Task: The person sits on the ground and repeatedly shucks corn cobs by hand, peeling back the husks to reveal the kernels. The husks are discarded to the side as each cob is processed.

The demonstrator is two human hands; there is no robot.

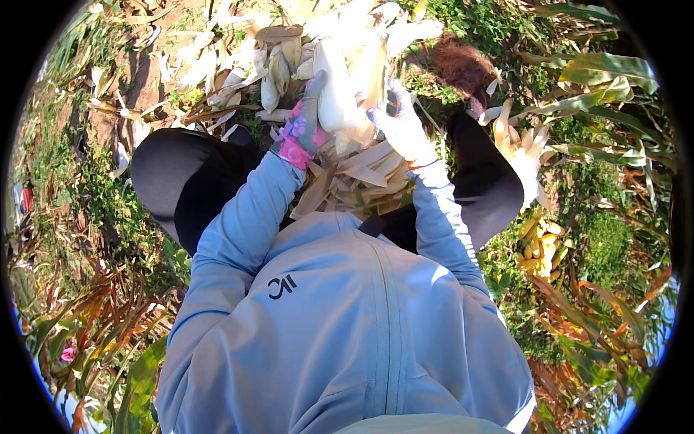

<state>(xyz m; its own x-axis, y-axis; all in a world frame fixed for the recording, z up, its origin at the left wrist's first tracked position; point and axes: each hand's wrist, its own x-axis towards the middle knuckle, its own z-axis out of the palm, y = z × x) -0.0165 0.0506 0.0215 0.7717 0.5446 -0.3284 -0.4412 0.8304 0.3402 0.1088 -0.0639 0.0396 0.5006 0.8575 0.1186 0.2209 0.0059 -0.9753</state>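
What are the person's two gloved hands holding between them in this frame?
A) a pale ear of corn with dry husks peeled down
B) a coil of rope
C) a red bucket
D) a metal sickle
A: the left hand and the right hand close on either side of a pale ear of corn, its dry husks hanging below their grip.

Pink floral glove (pixel 302 129), white-and-blue glove (pixel 401 123), pale cream corn husk (pixel 340 79), light blue jacket (pixel 340 318), yellow cobs (pixel 542 246)
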